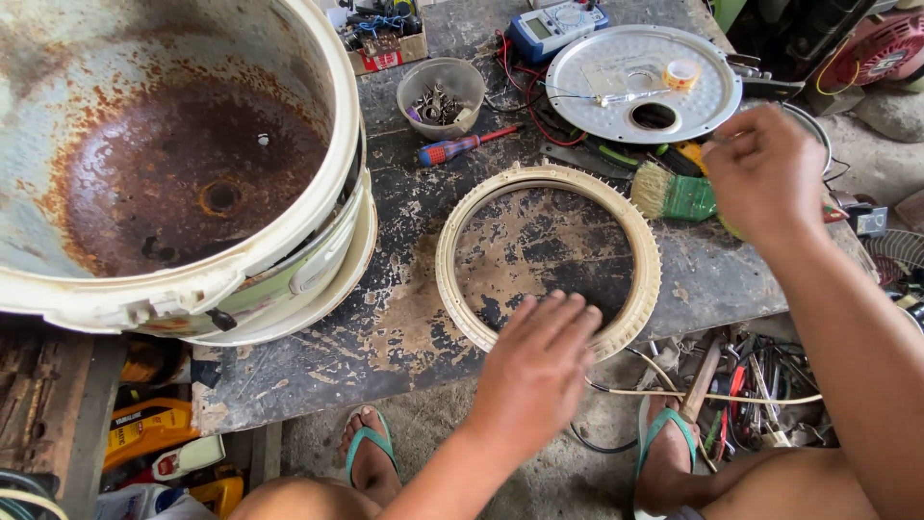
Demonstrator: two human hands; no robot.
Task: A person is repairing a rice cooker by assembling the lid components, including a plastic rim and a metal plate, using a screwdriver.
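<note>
From the head camera, the left hand [537, 358] lies flat, fingers spread, on the near edge of a cream ribbed plastic ring [549, 260] on the scuffed dark worktop [404, 318]. The right hand [760, 173], fingers curled, grips a green-handled straw brush [674, 195] just beside the ring.

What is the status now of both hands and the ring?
Left hand flat on near edge of cream plastic ring. Right hand closed at green brush. Brush bristles touch ring's far right rim.

Rusted metal tub [183, 164], matt cream plastic ring [549, 260] (ribbed), rough flaking wooden table [404, 318].
</note>
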